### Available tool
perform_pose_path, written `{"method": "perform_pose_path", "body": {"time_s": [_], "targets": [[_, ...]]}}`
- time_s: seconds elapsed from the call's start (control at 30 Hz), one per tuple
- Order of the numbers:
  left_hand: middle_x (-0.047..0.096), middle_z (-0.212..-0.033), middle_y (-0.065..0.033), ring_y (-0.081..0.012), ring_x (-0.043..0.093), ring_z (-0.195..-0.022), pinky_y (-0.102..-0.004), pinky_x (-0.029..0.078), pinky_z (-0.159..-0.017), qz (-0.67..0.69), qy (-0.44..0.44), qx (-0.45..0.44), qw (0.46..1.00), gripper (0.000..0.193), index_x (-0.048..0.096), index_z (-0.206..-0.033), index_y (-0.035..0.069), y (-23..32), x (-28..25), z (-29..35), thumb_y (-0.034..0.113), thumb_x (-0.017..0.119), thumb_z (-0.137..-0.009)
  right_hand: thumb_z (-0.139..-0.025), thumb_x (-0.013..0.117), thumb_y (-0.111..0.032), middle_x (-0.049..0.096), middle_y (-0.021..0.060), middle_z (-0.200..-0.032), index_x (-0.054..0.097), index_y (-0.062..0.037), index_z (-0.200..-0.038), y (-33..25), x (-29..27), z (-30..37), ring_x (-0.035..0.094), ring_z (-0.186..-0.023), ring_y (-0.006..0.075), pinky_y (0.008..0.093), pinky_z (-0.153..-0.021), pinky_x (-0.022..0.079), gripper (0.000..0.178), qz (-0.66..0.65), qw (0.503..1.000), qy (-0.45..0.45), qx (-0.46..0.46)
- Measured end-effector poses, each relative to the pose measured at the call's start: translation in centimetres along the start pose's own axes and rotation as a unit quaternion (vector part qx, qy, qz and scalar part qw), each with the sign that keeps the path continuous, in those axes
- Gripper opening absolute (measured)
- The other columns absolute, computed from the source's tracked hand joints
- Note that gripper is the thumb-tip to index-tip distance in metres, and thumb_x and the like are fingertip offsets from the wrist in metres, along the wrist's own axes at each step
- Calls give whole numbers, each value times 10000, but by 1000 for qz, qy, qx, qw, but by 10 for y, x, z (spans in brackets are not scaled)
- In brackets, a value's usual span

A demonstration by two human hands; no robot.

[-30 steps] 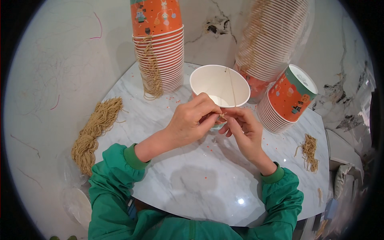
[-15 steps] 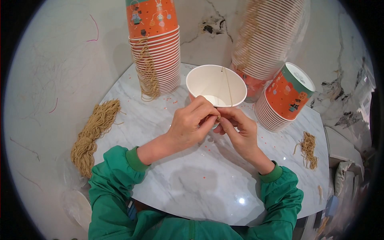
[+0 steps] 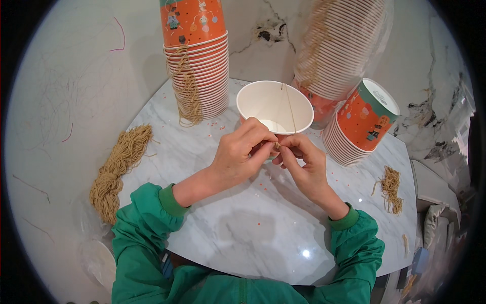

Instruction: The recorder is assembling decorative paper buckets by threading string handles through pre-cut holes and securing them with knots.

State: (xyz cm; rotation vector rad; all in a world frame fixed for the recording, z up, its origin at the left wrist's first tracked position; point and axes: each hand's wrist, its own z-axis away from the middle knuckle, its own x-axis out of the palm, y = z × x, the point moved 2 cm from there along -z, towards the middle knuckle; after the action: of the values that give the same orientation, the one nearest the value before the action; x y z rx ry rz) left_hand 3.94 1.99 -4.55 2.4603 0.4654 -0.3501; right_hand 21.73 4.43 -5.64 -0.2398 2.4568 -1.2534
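At the near rim of the white paper cup (image 3: 275,106), both of our hands meet with fingertips pinched together. Our left hand (image 3: 237,156) closes thumb and forefinger on a short end of tan string (image 3: 290,109); our right hand (image 3: 302,163) pinches the same spot from the other side, fingertips touching those of the left. From the pinch, the string runs up across the open mouth of the cup to its far rim. The cup stands upright on the marble table (image 3: 243,238), just beyond our fingers and touching them at its lower wall.

Behind the cup on the left rises a tall stack of orange printed cups (image 3: 196,55), with a hank of string draped down its front. On the right, a second stack (image 3: 362,124) lies tilted on its side, and a third stack (image 3: 336,48) leans behind it. A thick bundle of tan string (image 3: 117,169) lies at the table's left edge; a smaller bundle (image 3: 391,187) lies at the right. Small orange specks dot the tabletop.
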Motion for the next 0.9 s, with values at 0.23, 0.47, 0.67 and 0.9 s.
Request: {"method": "perform_pose_path", "body": {"time_s": [0.23, 0.47, 0.67, 0.9], "targets": [[611, -916, -50, -106, 611, -683, -236, 468, -561, -34, 1, 12, 999, 152, 651, -970, 0, 0, -4, -1, -82, 665, -842, -929, 599, 36, 670, 95, -975, 598, 44, -1020, -1, -1, 1, 708, -768, 146, 241, -638, 544, 91, -3, 1000, 4, -5], [580, -866, -58, -209, 632, -637, -321, 499, -538, -86, -6, 19, 996, 117, 603, -894, 42, 5, -10, -5, -18, 673, -822, -906, 622, 45, 667, 88, -948, 615, 29, -984, 3, -2, 0, 690, -722, 131, 233, -594, 520, 80, 47, 998, 20, -44], [604, -896, -39, -89, 559, -624, -230, 414, -505, -52, -39, 32, 997, 165, 615, -908, 20, 5, -13, -7, -88, 655, -790, -850, 669, 62, 665, 83, -901, 634, 0, -955, -1, -4, -1, 653, -647, 137, 249, -552, 487, 126, 146, 984, 37, -96], [596, -861, -42, -99, 561, -600, -249, 432, -508, -50, -99, 21, 994, 169, 612, -938, 24, 2, -13, -3, -75, 623, -801, -824, 693, 67, 666, 85, -889, 635, -7, -939, -7, -4, -2, 653, -634, 169, 275, -543, 493, 148, 207, 964, 51, -161]]}}
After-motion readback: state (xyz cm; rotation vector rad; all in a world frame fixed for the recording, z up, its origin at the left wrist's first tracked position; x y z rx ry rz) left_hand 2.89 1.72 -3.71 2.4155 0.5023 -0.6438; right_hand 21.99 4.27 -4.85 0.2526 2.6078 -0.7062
